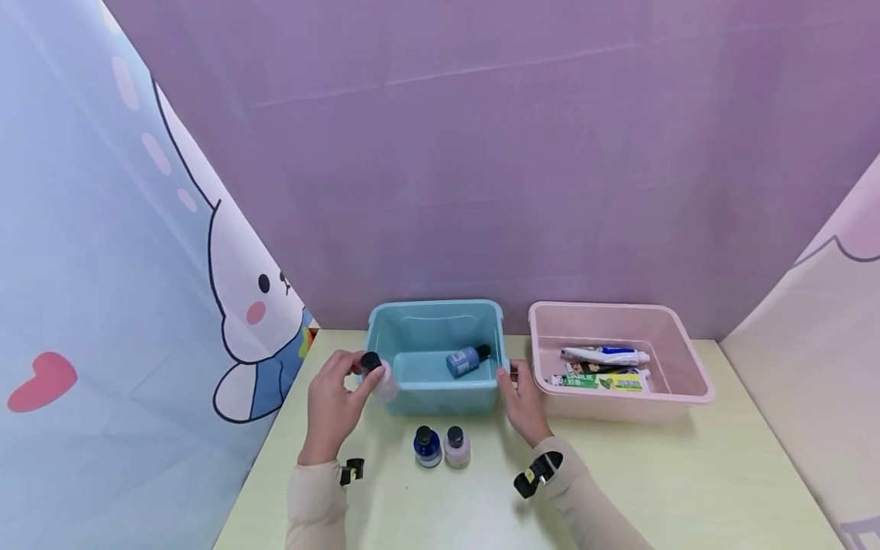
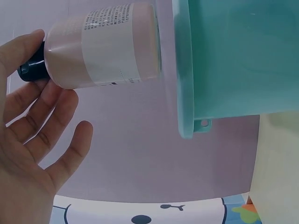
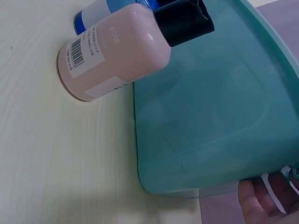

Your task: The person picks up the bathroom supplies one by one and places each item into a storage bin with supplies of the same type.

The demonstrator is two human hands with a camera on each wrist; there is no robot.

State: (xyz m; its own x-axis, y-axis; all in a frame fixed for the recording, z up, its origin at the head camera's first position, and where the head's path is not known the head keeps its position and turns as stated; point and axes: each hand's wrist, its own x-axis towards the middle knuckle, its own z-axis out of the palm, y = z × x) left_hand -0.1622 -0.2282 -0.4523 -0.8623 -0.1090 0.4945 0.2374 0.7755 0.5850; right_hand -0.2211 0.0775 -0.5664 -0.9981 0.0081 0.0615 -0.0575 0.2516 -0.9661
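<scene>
My left hand pinches a pale pink bottle by its black cap, between thumb and fingers. The bottle is raised off the table, its base toward the left end of a teal bin. At the bin's right end, my right hand grips the rim, fingers curled at the edge in the right wrist view. Inside the bin a blue bottle lies on its side. In front of it stand a dark blue bottle and a second pink bottle, both upright with black caps.
A pink bin stands to the right of the teal one, with several toothpaste tubes lying inside. Both bins sit at the back of the pale wooden table, close to the purple curtain. A cartoon-printed sheet hangs on the left.
</scene>
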